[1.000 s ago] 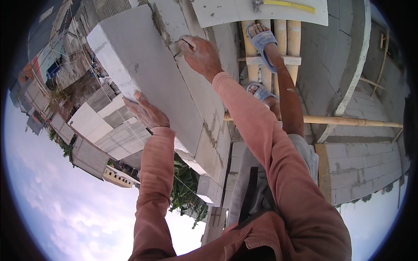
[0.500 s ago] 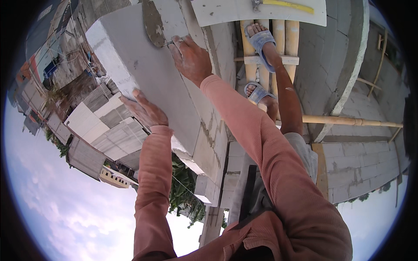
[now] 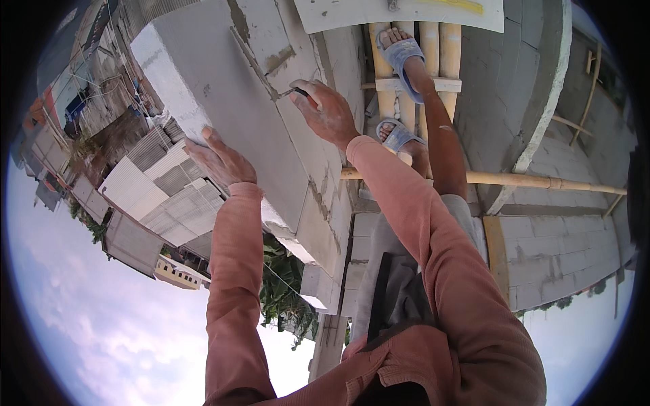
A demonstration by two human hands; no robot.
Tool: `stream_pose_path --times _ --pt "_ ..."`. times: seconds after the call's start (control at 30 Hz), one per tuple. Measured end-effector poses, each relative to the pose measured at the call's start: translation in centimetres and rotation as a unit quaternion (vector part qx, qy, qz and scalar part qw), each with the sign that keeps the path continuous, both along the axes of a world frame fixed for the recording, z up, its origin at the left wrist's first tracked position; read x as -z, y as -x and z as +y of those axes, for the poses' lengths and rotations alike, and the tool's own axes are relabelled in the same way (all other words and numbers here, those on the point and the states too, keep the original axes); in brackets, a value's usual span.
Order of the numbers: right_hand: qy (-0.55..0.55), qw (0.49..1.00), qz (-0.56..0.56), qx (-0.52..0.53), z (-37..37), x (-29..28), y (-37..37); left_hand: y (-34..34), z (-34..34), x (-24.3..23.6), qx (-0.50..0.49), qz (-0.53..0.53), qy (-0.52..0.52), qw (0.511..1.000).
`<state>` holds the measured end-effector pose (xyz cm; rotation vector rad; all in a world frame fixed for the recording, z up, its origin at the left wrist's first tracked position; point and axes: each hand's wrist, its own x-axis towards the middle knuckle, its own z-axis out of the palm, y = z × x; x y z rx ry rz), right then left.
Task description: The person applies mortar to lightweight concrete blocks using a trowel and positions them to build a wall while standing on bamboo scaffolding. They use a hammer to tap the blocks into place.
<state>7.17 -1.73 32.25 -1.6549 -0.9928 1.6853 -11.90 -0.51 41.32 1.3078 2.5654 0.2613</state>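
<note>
My left hand (image 3: 223, 159) lies against the white edge of a long pale grey aerated block (image 3: 189, 68) on the wall, fingers stretched along it and thumb apart. My right hand (image 3: 325, 115) grips the handle of a trowel (image 3: 254, 61), whose thin blade appears nearly edge-on beside the long joint between this block and the wall's blockwork (image 3: 284, 47). Grey mortar streaks the joints and block faces near that hand.
My sandalled feet (image 3: 399, 54) stand on a bamboo platform (image 3: 450, 51). A white board (image 3: 352, 13) with a yellow-handled tool (image 3: 460, 7) lies beyond them. A bamboo pole (image 3: 542, 181) crosses at right, near block walls (image 3: 562, 257). Rooftops (image 3: 152, 203) lie far below at left.
My right hand has shifted down and rightward with the trowel; its blade, seen broadside half a second ago, now appears edge-on. My left hand stays on the block. The view has shifted slightly.
</note>
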Motion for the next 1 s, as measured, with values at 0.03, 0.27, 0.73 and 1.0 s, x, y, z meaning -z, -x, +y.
stream_pose_path --times 0.03,0.27,0.73,1.0 --pt "0.004 1.0 -0.007 0.002 -2.1 -0.1 -0.4 -0.8 0.3 -0.2 -0.005 -0.012 0.01 1.0" --pt "0.153 0.987 -0.023 0.048 -9.4 1.0 1.1 -1.5 0.8 0.0 -0.014 -0.01 0.012 1.0" --pt "0.222 0.974 0.047 -0.022 -3.8 -9.7 -5.5 -2.6 1.8 -1.5 -0.034 0.014 0.032 0.999" --pt "0.122 0.966 -0.053 -0.22 15.5 -24.8 -16.9 -6.4 -7.0 -2.8 -0.009 0.007 -0.013 1.0"
